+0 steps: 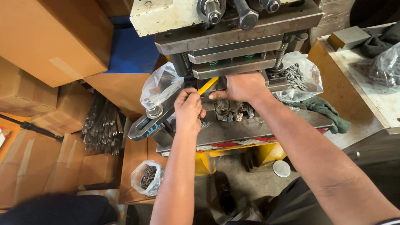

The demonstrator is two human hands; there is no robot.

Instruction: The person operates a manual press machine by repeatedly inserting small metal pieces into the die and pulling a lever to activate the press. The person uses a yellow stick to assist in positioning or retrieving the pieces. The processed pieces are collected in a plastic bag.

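Observation:
My left hand (188, 109) is closed around a thin yellow stick (208, 85) whose tip points up into the gap under the die of a metal press (233, 46). Just to the right, my right hand (241, 87) rests at the die opening with its fingers curled, pressing on something I cannot make out. A dirty rag (228, 110) lies on the press bed (266, 125) right below both hands.
A clear bag (160, 85) sits left of the die and another bag of small metal parts (298, 77) sits right. A green cloth (327, 110) lies on the bed's right end. Cardboard boxes (54, 37) stack at left beside a bundle of metal rods (102, 123). A bag of parts (146, 178) stands on a box below.

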